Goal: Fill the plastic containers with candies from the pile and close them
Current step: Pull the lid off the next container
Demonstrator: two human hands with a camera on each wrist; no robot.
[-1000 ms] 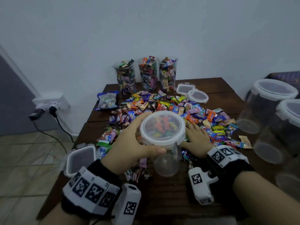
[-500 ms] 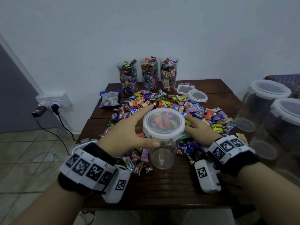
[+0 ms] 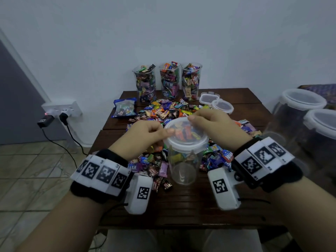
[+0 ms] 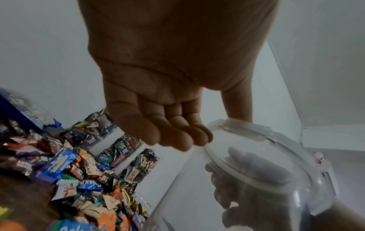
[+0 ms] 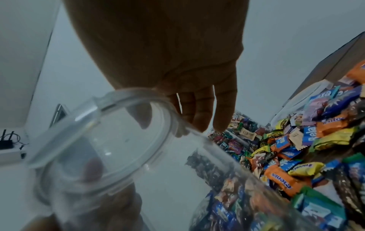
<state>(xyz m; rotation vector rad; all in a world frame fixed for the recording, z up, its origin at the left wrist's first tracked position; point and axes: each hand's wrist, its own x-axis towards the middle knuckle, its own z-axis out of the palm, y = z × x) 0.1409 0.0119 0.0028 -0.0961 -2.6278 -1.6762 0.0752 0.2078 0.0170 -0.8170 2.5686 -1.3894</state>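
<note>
Both your hands now sit on the lid [image 3: 185, 131] at frame centre: left hand [image 3: 143, 138] fingers curled, thumb pressing its rim; right hand [image 3: 216, 127], off the candies [image 3: 163, 111] since a second ago, pinches the far edge. Below, the jar [image 3: 181, 166] stands on the dark wooden surface [image 3: 181, 206]; white wall behind.

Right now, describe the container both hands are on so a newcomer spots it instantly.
On the dark wooden table, at the near edge of the candy pile, stands one clear round container between the left hand and right hand. Unlike the three candy-packed containers along the wall, it looks empty and carries a lid, pinched by both hands' fingers.
</note>
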